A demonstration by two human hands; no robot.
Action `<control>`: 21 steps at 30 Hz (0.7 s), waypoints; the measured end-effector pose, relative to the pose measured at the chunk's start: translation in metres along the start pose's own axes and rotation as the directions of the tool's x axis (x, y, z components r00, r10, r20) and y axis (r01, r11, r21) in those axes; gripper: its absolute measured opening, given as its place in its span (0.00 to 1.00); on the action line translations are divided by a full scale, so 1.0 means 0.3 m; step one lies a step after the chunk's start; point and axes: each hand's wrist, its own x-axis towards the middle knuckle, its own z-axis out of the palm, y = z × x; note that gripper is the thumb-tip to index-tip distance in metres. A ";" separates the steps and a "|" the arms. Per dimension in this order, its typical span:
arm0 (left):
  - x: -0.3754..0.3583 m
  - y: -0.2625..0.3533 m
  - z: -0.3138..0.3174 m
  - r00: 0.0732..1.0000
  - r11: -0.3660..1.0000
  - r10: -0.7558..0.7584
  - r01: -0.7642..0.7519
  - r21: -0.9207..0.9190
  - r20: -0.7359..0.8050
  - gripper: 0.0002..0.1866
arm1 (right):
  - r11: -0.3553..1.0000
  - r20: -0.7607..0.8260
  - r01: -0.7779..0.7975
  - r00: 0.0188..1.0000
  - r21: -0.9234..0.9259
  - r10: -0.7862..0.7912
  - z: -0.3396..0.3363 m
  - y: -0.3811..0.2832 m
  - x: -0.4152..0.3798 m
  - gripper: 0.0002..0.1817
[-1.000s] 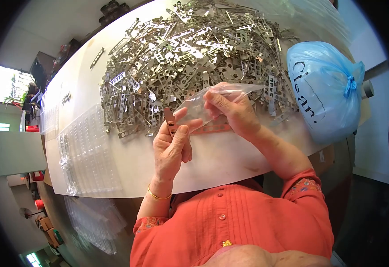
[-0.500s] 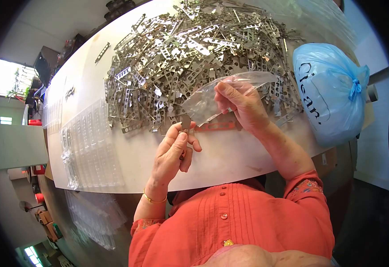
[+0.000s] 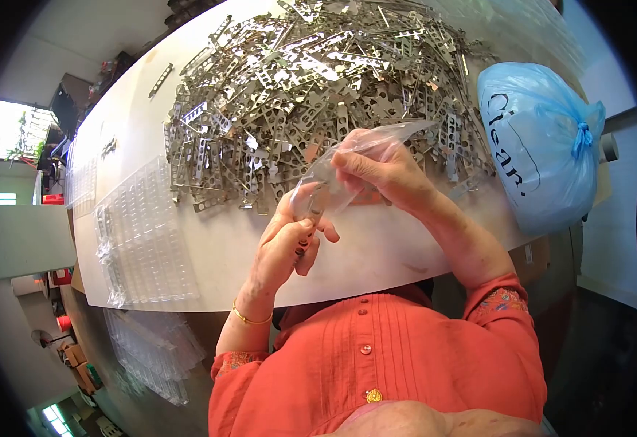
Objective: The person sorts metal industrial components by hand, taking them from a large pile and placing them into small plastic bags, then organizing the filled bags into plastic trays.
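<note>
My left hand [image 3: 278, 251] is closed around a flat metal strip with holes [image 3: 303, 243], most of it hidden by the fingers. The strip's upper end shows through the clear plastic bag [image 3: 326, 175], whose near edge overlaps my left fingertips. Pinched between thumb and fingers, the bag is held by my right hand [image 3: 391, 175], its other end trailing to the upper right. Behind both hands lies a large heap of perforated metal strips [image 3: 282, 95]. A reddish strip [image 3: 366, 197] shows partly under the bag.
On the right stands a knotted blue plastic bag [image 3: 541, 153] with black handwriting. Clear plastic sleeves [image 3: 147, 233] lie on the white table [image 3: 253, 288] at left, with more sleeves [image 3: 154, 349] below the table edge. One loose strip [image 3: 161, 80] lies left of the heap.
My right hand has moved left with the clear bag. The bag now covers the upper end of the strip, which stood bare beside it before.
</note>
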 end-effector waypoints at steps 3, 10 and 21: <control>0.011 -0.012 -0.007 1.000 0.999 0.008 -0.008 -0.033 0.004 0.35 | 0.999 0.063 -0.047 0.997 -0.016 0.048 0.002 0.000 -0.003 0.11; 0.005 -0.012 -0.019 0.993 0.999 0.047 -0.047 -0.003 0.108 0.36 | 0.990 0.105 -0.042 0.993 -0.132 0.056 0.026 -0.023 -0.011 0.18; -0.011 -0.039 -0.015 0.992 0.986 0.101 -0.110 0.125 0.079 0.43 | 0.972 0.279 -0.233 0.933 -0.010 0.226 0.017 0.030 -0.006 0.12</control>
